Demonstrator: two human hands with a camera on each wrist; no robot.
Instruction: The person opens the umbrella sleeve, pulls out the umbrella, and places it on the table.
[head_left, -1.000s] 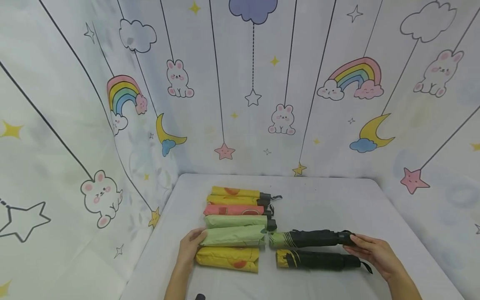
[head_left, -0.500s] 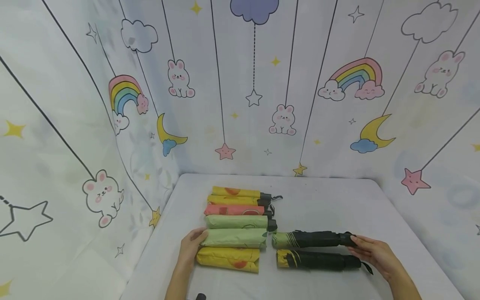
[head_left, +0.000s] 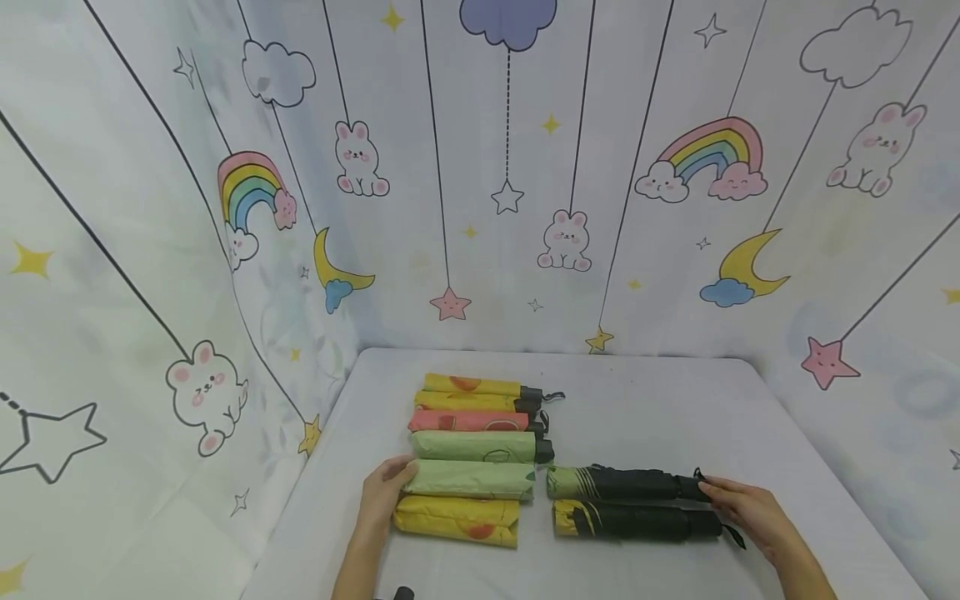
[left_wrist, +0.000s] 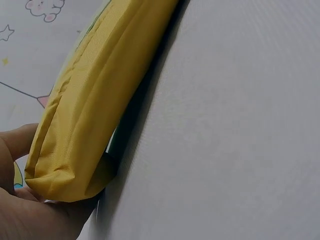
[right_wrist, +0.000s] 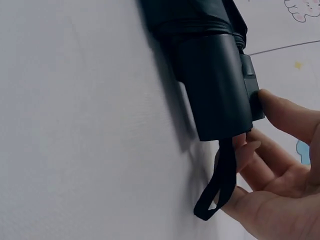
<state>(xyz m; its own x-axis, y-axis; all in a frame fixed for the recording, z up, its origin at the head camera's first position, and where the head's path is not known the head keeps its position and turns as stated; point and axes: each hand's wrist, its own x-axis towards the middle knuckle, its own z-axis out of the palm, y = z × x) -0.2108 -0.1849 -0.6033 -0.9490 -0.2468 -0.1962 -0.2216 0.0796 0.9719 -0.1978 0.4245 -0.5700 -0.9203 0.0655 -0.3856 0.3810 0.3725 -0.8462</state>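
In the head view my left hand (head_left: pixel 381 493) holds the left end of a pale green umbrella sleeve (head_left: pixel 468 481). A yellow umbrella sleeve (head_left: pixel 453 518) lies just in front of it; its end fills much of the left wrist view. To the right lie two folded black umbrellas, side by side: a green-ended umbrella (head_left: pixel 622 483) and a yellow-ended umbrella (head_left: pixel 637 522). My right hand (head_left: pixel 750 510) pinches the handle end of the green-ended one. In the right wrist view the nearer black handle (right_wrist: pixel 215 90) with its strap partly hides the handle end at my fingers.
Behind the green sleeve lie a sleeved green umbrella (head_left: pixel 472 446), a red umbrella (head_left: pixel 468 419) and two yellow umbrellas, handles to the right. A dark object (head_left: pixel 403 593) pokes in at the bottom edge. Printed cloth walls surround the white table (head_left: pixel 660 408).
The green sleeve has moved slightly nearer, to the yellow sleeve, with my left hand. The green-ended umbrella has shifted slightly nearer and to the right; my right hand still pinches its handle end.
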